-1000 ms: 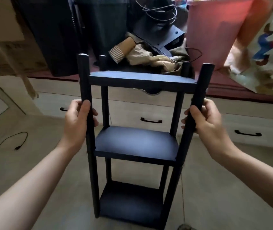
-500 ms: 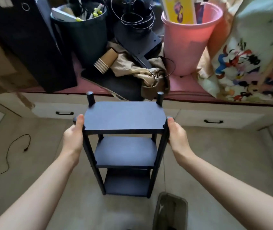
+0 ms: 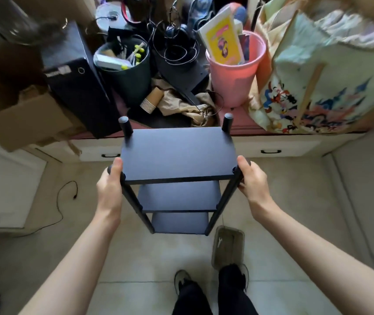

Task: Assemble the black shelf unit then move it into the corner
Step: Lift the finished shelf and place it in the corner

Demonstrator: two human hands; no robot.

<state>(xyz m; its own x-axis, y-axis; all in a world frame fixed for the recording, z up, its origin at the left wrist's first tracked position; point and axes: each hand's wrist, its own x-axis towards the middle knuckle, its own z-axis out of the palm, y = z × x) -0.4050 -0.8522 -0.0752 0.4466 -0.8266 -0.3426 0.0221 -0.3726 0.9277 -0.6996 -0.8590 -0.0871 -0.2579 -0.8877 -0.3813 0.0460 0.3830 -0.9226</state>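
Both hands' fingers [image 3: 116,165] grip black shelf unit [image 3: 177,153] front posts.

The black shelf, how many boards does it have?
3. Top board between the two hands, middle board under it, bottom board near the floor. Each partly hides the next.

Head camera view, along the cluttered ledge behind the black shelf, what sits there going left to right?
Cardboard box → black binder → dark green bin → paper cups → pink bucket → cartoon-print bag.
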